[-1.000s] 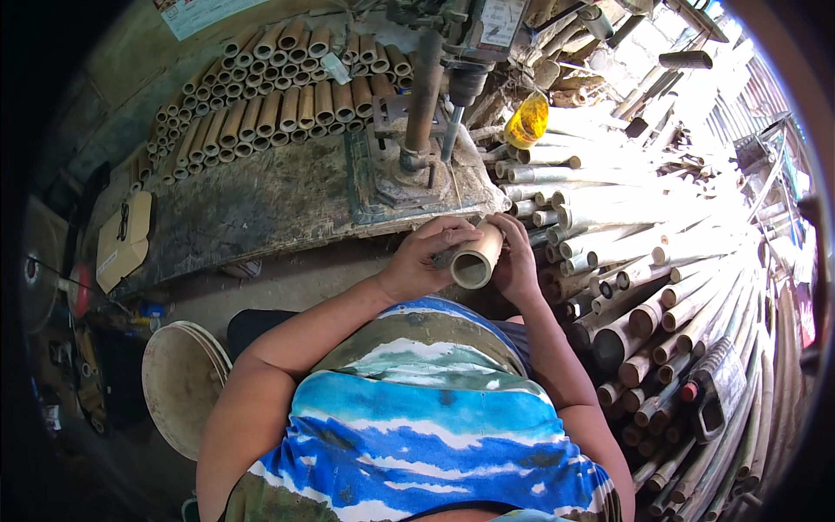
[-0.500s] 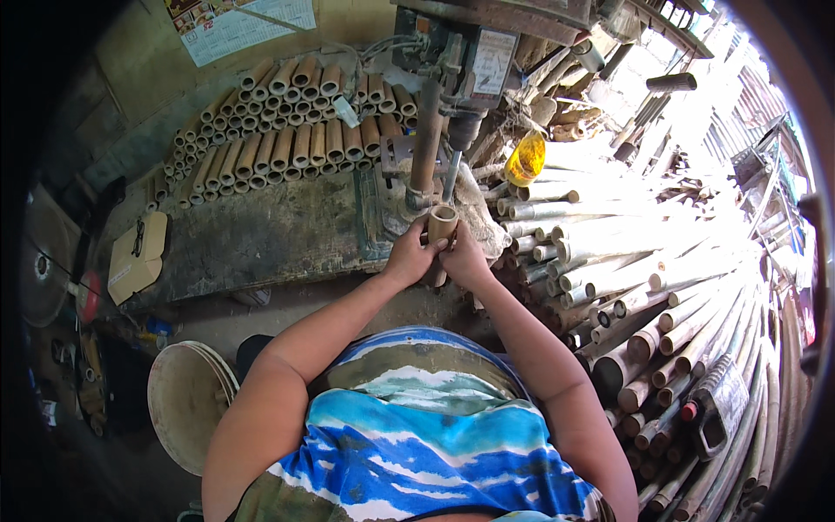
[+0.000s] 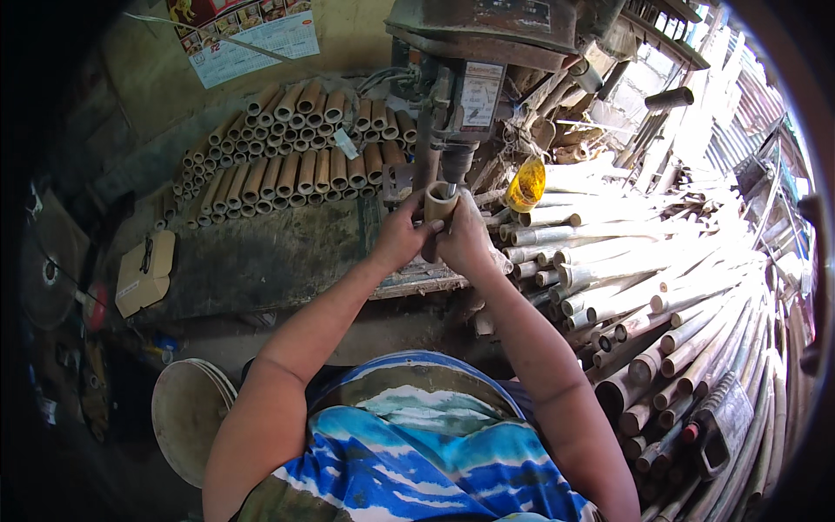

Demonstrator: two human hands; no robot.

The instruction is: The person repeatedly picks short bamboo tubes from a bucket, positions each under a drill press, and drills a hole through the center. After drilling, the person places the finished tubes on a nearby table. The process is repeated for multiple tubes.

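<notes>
Near the right edge of the workbench (image 3: 278, 261), the left hand (image 3: 403, 235) and right hand (image 3: 466, 233) hold a bamboo tube (image 3: 438, 209) under the drill (image 3: 457, 160); stacked tubes (image 3: 285, 174) line the back edge.

A tube (image 3: 439, 209) is just below the drill chuck (image 3: 457, 157), stacked pipes (image 3: 285, 174) to its left, poles (image 3: 622, 254) right.

Head-worn fisheye, close above torso (image 3: 426, 457), facing down and forward over hands (image 3: 402, 237) toward workbench (image 3: 287, 252).

Both arms (image 3: 323, 326) stretch forward, converging, the left hand (image 3: 403, 235) and right hand (image 3: 466, 233) curled close together.
</notes>
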